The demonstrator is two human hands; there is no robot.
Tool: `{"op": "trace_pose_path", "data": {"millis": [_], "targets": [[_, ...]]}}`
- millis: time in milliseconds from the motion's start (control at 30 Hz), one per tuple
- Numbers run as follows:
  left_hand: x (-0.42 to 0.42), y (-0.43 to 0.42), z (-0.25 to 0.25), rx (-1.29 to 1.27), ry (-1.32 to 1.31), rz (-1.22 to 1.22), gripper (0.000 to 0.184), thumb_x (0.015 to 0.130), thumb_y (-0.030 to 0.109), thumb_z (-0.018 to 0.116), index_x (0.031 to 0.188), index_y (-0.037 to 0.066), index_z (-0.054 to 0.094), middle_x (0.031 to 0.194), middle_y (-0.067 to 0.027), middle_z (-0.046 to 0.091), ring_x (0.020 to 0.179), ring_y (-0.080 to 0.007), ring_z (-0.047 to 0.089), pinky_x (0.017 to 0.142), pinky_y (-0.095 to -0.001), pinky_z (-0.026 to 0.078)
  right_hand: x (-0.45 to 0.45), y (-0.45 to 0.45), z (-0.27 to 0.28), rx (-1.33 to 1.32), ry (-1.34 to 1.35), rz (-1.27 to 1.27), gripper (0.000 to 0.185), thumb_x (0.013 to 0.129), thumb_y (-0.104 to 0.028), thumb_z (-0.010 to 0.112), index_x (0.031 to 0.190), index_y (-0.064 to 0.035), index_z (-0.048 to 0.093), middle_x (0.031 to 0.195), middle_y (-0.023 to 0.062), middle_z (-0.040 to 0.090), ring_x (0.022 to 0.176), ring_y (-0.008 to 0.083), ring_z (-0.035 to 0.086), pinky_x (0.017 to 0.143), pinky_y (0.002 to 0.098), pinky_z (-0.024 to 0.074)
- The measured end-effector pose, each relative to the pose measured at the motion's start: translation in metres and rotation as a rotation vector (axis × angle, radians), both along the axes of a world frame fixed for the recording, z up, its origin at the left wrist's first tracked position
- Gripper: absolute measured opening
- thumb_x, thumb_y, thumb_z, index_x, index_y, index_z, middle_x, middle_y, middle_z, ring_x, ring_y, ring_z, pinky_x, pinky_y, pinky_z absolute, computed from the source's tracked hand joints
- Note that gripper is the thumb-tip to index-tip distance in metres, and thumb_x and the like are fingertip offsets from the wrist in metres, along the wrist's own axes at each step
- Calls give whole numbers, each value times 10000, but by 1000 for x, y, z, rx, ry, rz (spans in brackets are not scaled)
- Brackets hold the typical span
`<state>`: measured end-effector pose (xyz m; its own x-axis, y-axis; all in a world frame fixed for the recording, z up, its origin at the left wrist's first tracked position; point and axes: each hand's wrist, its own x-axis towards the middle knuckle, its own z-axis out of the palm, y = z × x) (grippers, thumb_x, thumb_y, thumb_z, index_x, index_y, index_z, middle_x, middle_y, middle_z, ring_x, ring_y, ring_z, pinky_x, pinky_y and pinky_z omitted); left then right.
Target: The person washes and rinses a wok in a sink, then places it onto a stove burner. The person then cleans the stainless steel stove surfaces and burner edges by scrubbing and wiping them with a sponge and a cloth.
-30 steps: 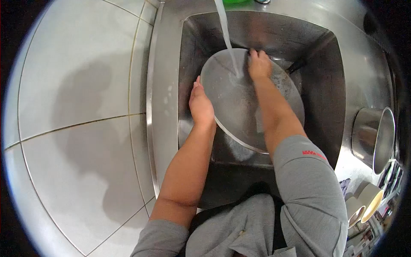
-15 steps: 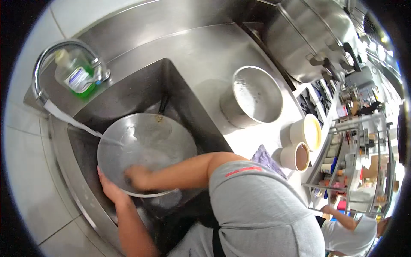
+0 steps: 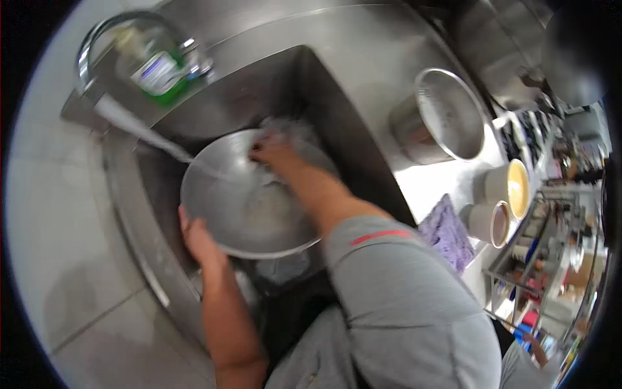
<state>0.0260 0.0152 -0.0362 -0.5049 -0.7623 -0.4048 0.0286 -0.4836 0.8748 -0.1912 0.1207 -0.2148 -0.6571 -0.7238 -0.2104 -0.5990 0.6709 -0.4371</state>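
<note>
A large round metal bowl sits in the steel sink, with some water inside. My left hand grips its near left rim, fingers on the outside wall. Inside the bowl, near the far rim, my right hand is blurred; its fingers seem bent, and whether they hold anything is unclear. Water runs from the curved faucet into the bowl's left side.
Behind the faucet stands a green dish soap bottle. On the right counter are a steel pot, two tubs, one yellowish and one brownish, and a purple cloth. Another person is partly visible at lower right.
My right hand has moved from the bowl's near side to its far rim. The bowl now tilts differently, its far side raised. The camera view has shifted. Water still runs.
</note>
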Motion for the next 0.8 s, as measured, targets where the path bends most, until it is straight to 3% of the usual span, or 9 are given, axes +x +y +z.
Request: {"op": "trace_pose_path", "data": {"millis": [67, 100, 133, 300, 433, 533, 567, 667, 800], "targets": [[-2, 8, 9, -10, -24, 28, 635, 730, -28, 374, 1362, 23, 350, 1292, -144, 471, 1131, -272, 494, 977, -364, 363, 13, 54, 31, 243, 128, 242, 501, 799, -221, 590, 1274, -314, 462, 1404, 37, 347, 1347, 308, 215, 1040, 638, 137], [-2, 9, 2, -38, -46, 71, 630, 728, -29, 380, 1355, 18, 359, 1281, -143, 481, 1123, -269, 501, 972, -362, 368, 16, 59, 6, 138, -49, -9, 545, 779, -199, 623, 1284, -324, 459, 1400, 56, 340, 1341, 314, 228, 1053, 602, 163], [0, 4, -7, -73, -16, 84, 632, 725, -37, 375, 1354, 15, 359, 1273, -140, 489, 1117, -264, 508, 968, -359, 374, 38, 73, 87, 453, 71, 224, 586, 769, -229, 646, 1310, -316, 440, 1400, 81, 339, 1326, 326, 255, 1060, 570, 183], [-4, -2, -3, -56, 34, 162, 606, 728, -64, 352, 1329, -1, 391, 1251, -135, 512, 1099, -249, 525, 956, -335, 387, 103, 83, 132, 626, -293, 217, 588, 793, -246, 597, 1349, -257, 405, 1388, 115, 367, 1246, 366, 379, 1051, 459, 266], [-5, -3, -19, -107, 49, 181, 589, 730, -80, 343, 1311, -7, 413, 1232, -128, 527, 1075, -245, 543, 938, -331, 404, 136, 72, 175, 366, -488, 328, 589, 745, -326, 630, 1289, -158, 481, 1271, 161, 505, 1173, 302, 480, 979, 397, 367], [-3, -8, -23, -150, 6, 183, 554, 739, -75, 379, 1287, -13, 430, 1215, -149, 541, 1076, -270, 549, 932, -332, 415, 146, 65, 173, 113, -600, 180, 532, 751, -291, 630, 1236, -104, 515, 1149, 184, 580, 1058, 316, 560, 903, 389, 427], [-2, -8, -32, -154, 19, 184, 554, 739, -75, 379, 1287, -13, 430, 1215, -149, 541, 1076, -270, 549, 932, -332, 415, 150, 68, 172, 109, -587, 181, 532, 751, -291, 630, 1236, -104, 515, 1149, 184, 580, 1058, 316, 560, 903, 389, 427], [12, 2, -26, -534, -453, 34, 482, 794, 11, 483, 1269, -21, 416, 1234, -208, 515, 1111, -330, 527, 939, -339, 414, 162, 75, 188, -93, -357, -101, 403, 780, -233, 601, 1148, -76, 553, 1004, 198, 625, 962, 352, 591, 839, 414, 458], [24, -4, -58, -317, -625, -100, 505, 806, 32, 483, 1300, -3, 381, 1260, -214, 492, 1128, -357, 510, 931, -388, 415, 163, 90, 215, -80, -102, -84, 321, 807, -239, 571, 1068, -52, 563, 1020, 191, 623, 967, 346, 592, 847, 423, 456]]}}
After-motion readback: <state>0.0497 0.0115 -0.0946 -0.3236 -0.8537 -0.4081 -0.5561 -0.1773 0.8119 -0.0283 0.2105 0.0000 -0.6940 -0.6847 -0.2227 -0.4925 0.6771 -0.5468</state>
